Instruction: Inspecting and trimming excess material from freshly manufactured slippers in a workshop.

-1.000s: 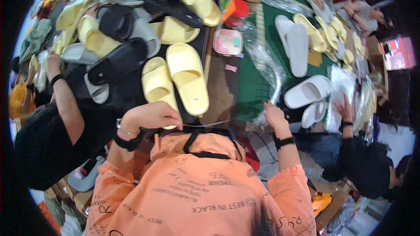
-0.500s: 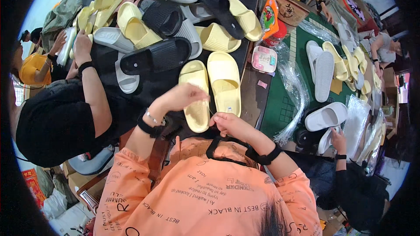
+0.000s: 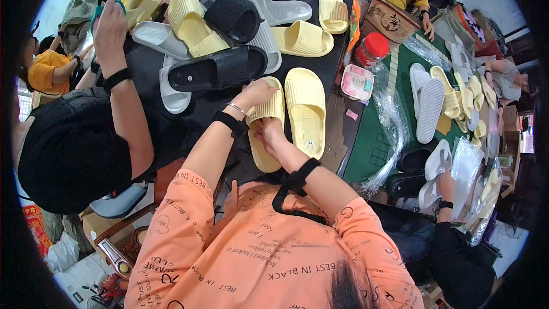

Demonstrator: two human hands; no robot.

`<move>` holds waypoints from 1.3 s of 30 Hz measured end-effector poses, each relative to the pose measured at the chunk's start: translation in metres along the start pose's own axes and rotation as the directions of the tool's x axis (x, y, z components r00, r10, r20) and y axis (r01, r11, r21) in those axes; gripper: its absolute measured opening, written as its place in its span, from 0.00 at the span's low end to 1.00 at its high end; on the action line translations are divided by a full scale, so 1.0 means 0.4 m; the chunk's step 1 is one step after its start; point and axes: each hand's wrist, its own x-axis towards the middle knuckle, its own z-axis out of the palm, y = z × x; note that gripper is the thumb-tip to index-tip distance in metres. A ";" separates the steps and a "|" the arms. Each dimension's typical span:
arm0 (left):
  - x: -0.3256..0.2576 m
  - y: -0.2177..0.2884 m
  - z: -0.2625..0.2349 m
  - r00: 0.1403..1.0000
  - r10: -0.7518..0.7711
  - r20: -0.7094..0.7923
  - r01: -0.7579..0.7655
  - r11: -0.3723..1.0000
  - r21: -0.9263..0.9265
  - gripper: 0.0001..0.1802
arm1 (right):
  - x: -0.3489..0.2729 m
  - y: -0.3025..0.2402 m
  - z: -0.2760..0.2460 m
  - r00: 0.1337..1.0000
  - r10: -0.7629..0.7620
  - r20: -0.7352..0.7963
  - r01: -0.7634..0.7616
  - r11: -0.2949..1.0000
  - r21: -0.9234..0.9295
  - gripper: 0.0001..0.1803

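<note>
Two pale yellow slide slippers lie side by side in front of me on the black-covered table. My left hand (image 3: 257, 94) is closed on the upper part of the left slipper (image 3: 265, 154), by its ribbed strap. My right hand (image 3: 271, 136) is at the foot opening of that same slipper, its fingertips reaching to the strap's lower edge and partly hidden under it. Whether it pinches anything cannot be seen. Untouched beside them lies the right slipper (image 3: 306, 106), with a small pale sticker on its heel.
A black slide (image 3: 219, 70) and a heap of yellow, grey and black slides lie beyond. Right of me are a pink-lidded tub (image 3: 357, 82), a red-lidded jar (image 3: 372, 48) and clear plastic strips (image 3: 390, 131) on a green mat. A co-worker's arm (image 3: 132, 114) is close on my left.
Both hands have moved onto the left slipper; before, the left was raised over it and the right pinched below the pair. A co-worker's hand at the left has lifted and now holds something green.
</note>
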 end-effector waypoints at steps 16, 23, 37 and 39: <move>0.015 0.012 0.012 0.958 -0.248 -0.143 0.084 0.722 -0.687 0.09 | -0.327 -0.168 -0.360 0.792 -0.447 0.416 0.432 -0.072 -0.899 0.04; 0.034 0.063 0.002 0.977 -0.132 -0.168 0.003 0.797 -0.604 0.09 | -0.332 -0.180 -0.283 0.499 -0.526 0.689 0.548 -0.424 -0.721 0.07; 0.052 0.087 0.018 0.992 0.002 -0.126 -0.069 0.841 -0.536 0.10 | -0.101 -0.166 -0.258 0.572 -0.557 0.603 0.516 -0.327 -0.792 0.09; 0.054 0.100 0.013 0.993 0.057 -0.106 -0.106 0.830 -0.548 0.10 | -0.074 -0.169 -0.251 0.569 -0.553 0.609 0.500 -0.356 -0.789 0.10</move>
